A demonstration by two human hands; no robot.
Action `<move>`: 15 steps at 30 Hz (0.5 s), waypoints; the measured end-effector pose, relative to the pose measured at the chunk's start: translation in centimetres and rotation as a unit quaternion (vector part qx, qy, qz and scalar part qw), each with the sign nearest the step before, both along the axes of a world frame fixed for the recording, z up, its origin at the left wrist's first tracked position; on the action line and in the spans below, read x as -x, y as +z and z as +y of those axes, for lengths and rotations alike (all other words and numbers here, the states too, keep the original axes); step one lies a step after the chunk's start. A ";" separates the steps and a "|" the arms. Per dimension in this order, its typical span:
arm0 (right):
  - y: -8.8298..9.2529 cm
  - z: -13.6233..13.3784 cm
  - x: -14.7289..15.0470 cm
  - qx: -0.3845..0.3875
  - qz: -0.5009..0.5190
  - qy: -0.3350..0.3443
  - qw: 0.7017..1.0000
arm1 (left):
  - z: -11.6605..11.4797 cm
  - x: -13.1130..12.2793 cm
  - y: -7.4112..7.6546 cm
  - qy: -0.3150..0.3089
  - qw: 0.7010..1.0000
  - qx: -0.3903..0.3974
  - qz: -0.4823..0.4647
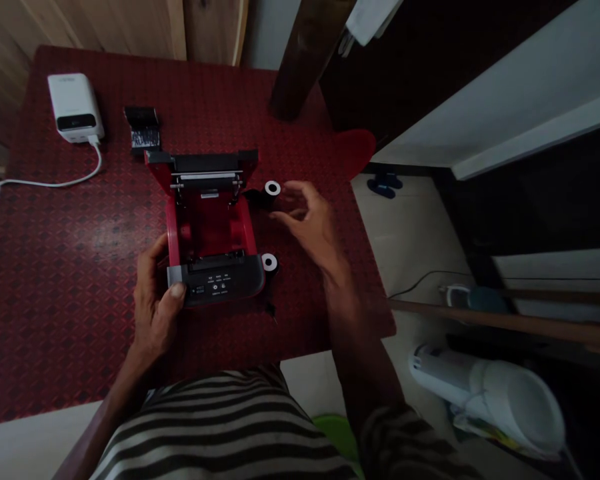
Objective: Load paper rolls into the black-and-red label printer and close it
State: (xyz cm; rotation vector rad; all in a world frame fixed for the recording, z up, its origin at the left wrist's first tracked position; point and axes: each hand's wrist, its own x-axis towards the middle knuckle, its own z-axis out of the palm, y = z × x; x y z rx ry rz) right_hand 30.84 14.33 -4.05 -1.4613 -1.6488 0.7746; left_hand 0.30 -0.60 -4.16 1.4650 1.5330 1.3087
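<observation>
A small red and grey printer [210, 233] sits open on the red table [70, 267], its lid tilted back and its red bay bare. My left hand [155, 300] grips the printer's front left corner, thumb on the grey control panel. My right hand [313, 223] hovers to the right of the printer with fingers curled and apart, holding nothing. Just past its fingertips stands a black roll with a white core [271, 190]. A second such roll [269, 262] lies against the printer's front right corner.
A white box-shaped device [74, 107] with a white cable [55, 181] sits at the far left of the table. A small black part [143, 127] lies behind the printer. A dark post [305, 60] stands at the table's back edge. Floor clutter lies right.
</observation>
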 end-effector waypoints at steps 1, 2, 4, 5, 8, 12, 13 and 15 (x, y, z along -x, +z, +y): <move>-0.8 1.1 0.9 0.003 -0.001 0.004 1.000 | 0.0 0.0 -0.1 -0.001 1.000 0.000 0.003; -1.6 1.9 1.6 0.003 -0.004 0.006 1.000 | 0.0 0.1 -0.1 -0.003 1.000 0.001 0.007; -2.8 2.9 2.5 -0.005 -0.005 0.007 1.000 | 0.0 0.1 -0.2 -0.006 1.000 0.001 0.014; -3.2 3.1 2.7 -0.011 0.000 0.001 1.000 | 0.0 0.1 -0.2 -0.005 1.000 -0.003 0.015; -2.8 2.6 2.1 -0.025 0.032 -0.025 0.999 | 0.0 0.1 -0.3 -0.006 1.000 -0.013 0.015; 1.7 0.0 0.2 -0.043 0.079 0.005 0.996 | -0.1 0.0 -0.3 -0.013 1.000 -0.013 0.008; 3.3 -0.9 -0.3 -0.042 0.080 0.027 0.996 | -0.1 -0.1 -0.3 -0.015 1.000 -0.014 0.004; 6.7 -2.7 -0.7 -0.044 0.082 0.064 0.994 | -0.1 -0.1 -0.4 -0.016 1.000 -0.016 -0.006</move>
